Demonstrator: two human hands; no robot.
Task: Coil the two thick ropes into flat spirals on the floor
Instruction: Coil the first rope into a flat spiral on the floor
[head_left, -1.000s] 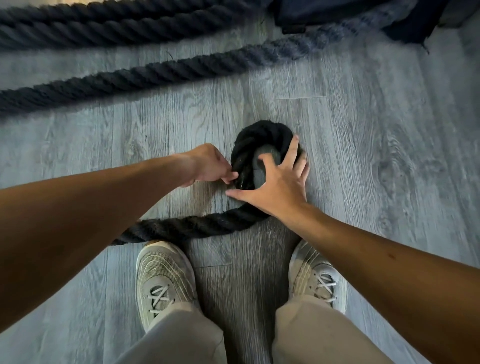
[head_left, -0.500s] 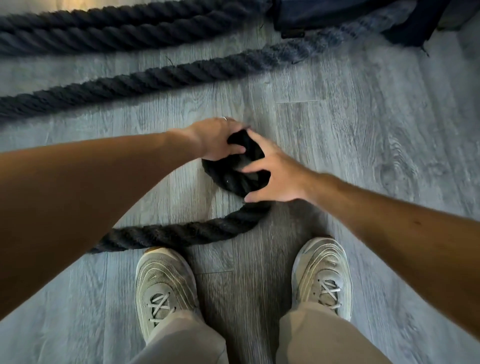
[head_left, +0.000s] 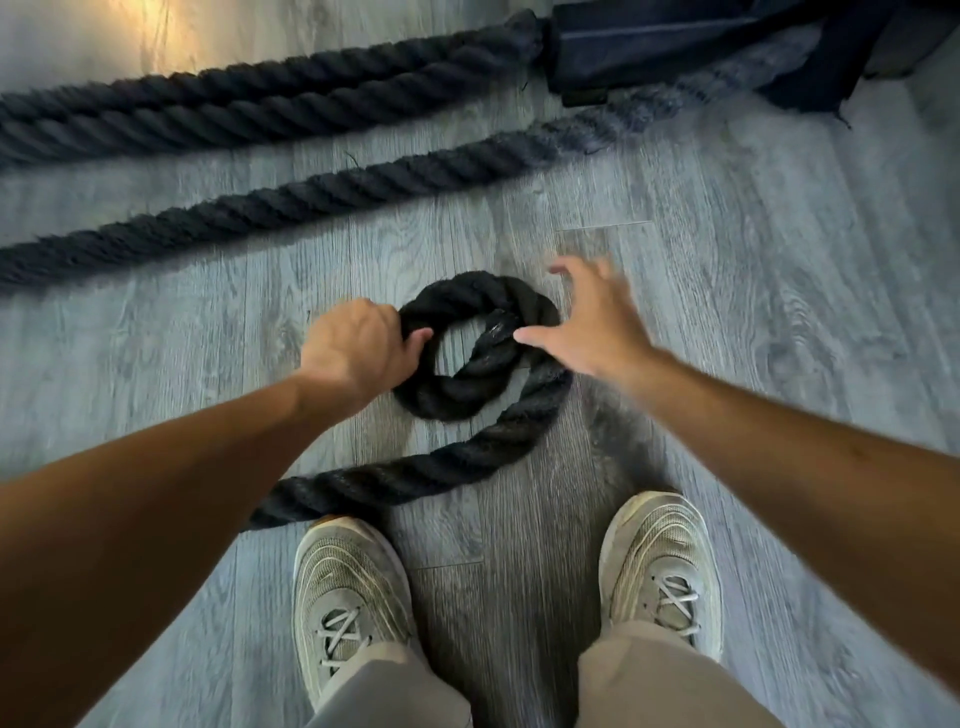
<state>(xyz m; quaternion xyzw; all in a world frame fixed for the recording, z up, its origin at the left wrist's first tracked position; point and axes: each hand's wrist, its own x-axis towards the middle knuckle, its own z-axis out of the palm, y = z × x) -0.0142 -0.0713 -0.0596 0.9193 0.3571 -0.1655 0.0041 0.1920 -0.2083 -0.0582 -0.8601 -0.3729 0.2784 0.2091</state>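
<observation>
Nearest the camera, two legs in light trousers end in a pair of grey laced shoes, the left shoe (head_left: 350, 597) and the right shoe (head_left: 662, 577), planted apart on the grey wood-grain floor (head_left: 753, 322). Just beyond the left shoe's toe, a black rope (head_left: 415, 475) runs in from under the left forearm, sweeps rightward and up between the feet and the hands, and curls into a small loop (head_left: 457, 392) lying flat on the floor, with a bare patch of floor showing through its centre and the rope end crossing inside the ring. The left hand (head_left: 353, 348) sits at the loop's left side, its fingers curled closed around the rope there, thumb tip pressed to the inner edge. The right hand (head_left: 592, 322) hovers at the loop's right side, blurred, fingers spread apart and holding nothing, with the thumb tip reaching over the rope end near the loop's middle; whether it touches cannot be told. Farther off, a second thick rope (head_left: 332, 195) of dark blue-grey lies stretched diagonally across the floor, well apart from the loop. Beyond it, two more lengths of the same dark rope (head_left: 249, 104) run side by side toward a dark object (head_left: 675, 36) at the top edge.
</observation>
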